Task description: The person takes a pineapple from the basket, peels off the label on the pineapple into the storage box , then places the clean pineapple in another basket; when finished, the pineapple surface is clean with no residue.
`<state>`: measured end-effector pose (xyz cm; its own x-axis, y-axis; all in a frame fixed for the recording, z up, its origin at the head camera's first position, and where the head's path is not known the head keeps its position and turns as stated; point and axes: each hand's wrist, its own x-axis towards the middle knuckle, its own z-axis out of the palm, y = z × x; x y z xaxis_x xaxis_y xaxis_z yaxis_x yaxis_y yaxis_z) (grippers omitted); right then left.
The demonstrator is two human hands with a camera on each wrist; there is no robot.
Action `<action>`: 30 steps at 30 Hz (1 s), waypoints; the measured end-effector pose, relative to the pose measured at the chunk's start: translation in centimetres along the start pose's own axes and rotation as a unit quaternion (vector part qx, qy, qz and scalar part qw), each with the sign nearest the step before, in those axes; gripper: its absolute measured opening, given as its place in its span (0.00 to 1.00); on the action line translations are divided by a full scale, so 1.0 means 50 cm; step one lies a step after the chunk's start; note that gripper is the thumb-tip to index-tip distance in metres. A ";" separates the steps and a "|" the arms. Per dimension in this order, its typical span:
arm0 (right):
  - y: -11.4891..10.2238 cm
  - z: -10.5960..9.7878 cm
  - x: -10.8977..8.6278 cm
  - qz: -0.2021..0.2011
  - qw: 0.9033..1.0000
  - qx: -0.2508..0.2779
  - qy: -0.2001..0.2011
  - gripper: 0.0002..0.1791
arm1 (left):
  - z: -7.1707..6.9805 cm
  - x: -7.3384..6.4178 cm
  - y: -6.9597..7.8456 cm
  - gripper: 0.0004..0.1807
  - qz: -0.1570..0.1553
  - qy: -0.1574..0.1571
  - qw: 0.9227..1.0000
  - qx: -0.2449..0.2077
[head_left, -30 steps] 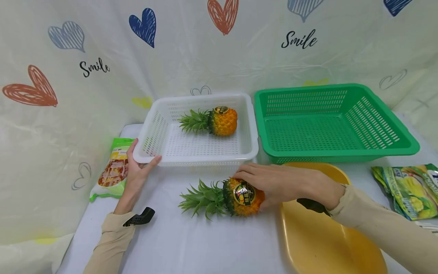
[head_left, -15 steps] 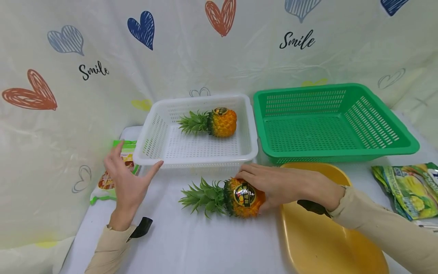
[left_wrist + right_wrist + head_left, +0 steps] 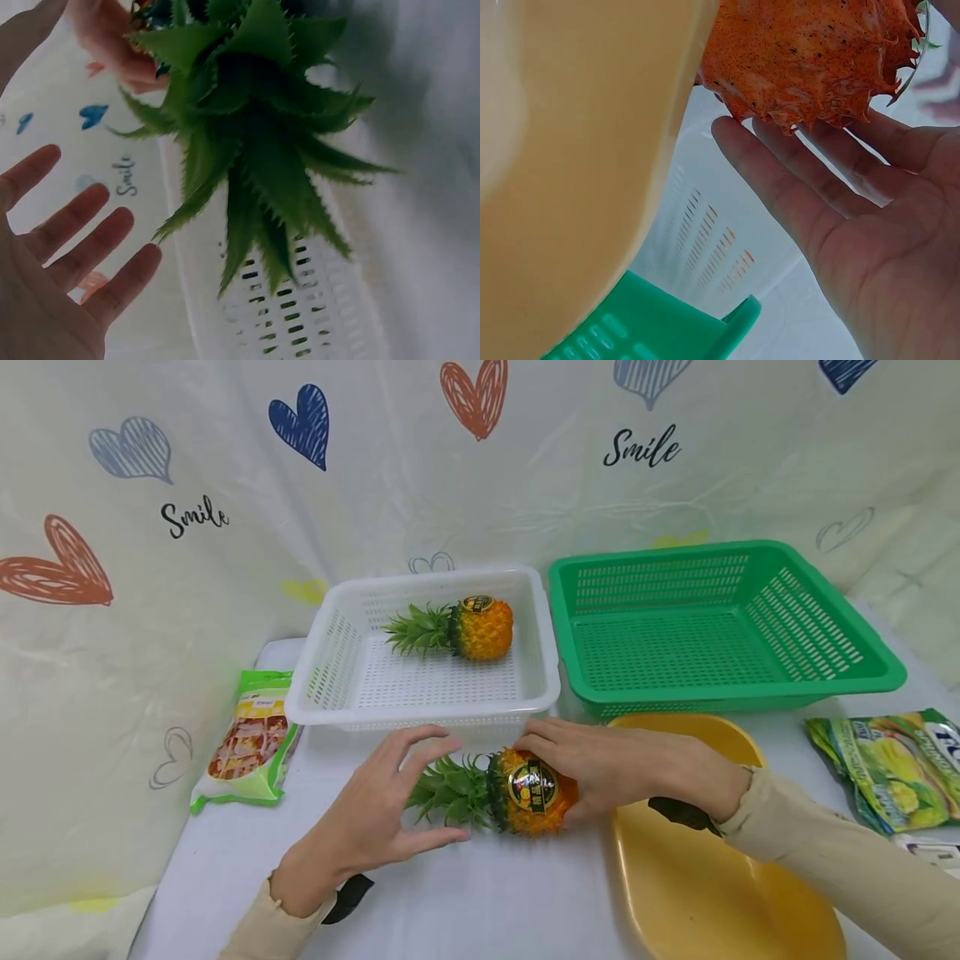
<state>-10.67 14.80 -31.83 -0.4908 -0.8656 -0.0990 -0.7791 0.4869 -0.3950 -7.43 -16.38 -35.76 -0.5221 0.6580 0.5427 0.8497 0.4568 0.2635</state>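
On the white cloth in front of the white basket (image 3: 420,710) lies a small pineapple (image 3: 525,793), its leafy crown (image 3: 450,793) to the left and a round label on its orange body. My right hand (image 3: 592,760) grips the body at its right end; in the right wrist view the fingertips (image 3: 731,135) touch its spiky skin. My left hand (image 3: 360,818) reaches around the crown with fingers and thumb spread. From the left wrist view, its fingers stand apart from the leaves. A second pineapple (image 3: 483,631) lies inside the white basket.
A green basket (image 3: 720,693) stands at the back right. The yellow basin (image 3: 697,877) sits under my right forearm. At the far left is a green-and-white food packet (image 3: 247,747), and another packet (image 3: 892,768) lies at the right edge.
My left hand has let go of the white basket's left corner and moved right to the crown. The right hand has stayed on the pineapple.
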 end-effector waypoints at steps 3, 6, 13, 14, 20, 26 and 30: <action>0.001 0.001 0.001 -0.004 1.000 0.002 0.003 0.47 | 0.025 -0.003 0.001 0.50 -0.018 -0.043 0.999 0.002; 0.000 0.001 0.003 -0.008 1.000 0.003 0.004 0.47 | 0.043 -0.007 -0.001 0.51 -0.032 -0.064 0.997 0.022; -0.001 0.003 0.003 -0.010 1.000 -0.001 0.010 0.46 | 0.060 -0.003 -0.007 0.45 -0.045 -0.077 0.995 0.051; 0.000 0.004 0.003 -0.011 1.000 -0.003 0.013 0.46 | 0.061 -0.002 -0.007 0.43 -0.045 -0.079 0.994 0.054; 0.002 0.000 0.004 -0.012 0.999 -0.019 0.025 0.47 | 0.065 0.005 -0.012 0.39 -0.045 -0.079 0.993 0.069; 0.001 -0.003 0.004 0.009 1.000 -0.024 0.018 0.48 | 0.067 0.013 -0.014 0.41 -0.057 -0.083 0.992 0.075; -0.001 -0.010 -0.007 0.024 1.000 -0.013 0.016 0.48 | 0.068 0.015 -0.017 0.43 -0.066 -0.088 0.992 0.065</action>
<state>-10.64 15.14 -31.33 -0.5391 -0.8377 -0.0874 -0.7645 0.5303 -0.3664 -8.80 -14.24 -38.32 -0.6425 0.6761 0.3606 0.7623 0.6116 0.2116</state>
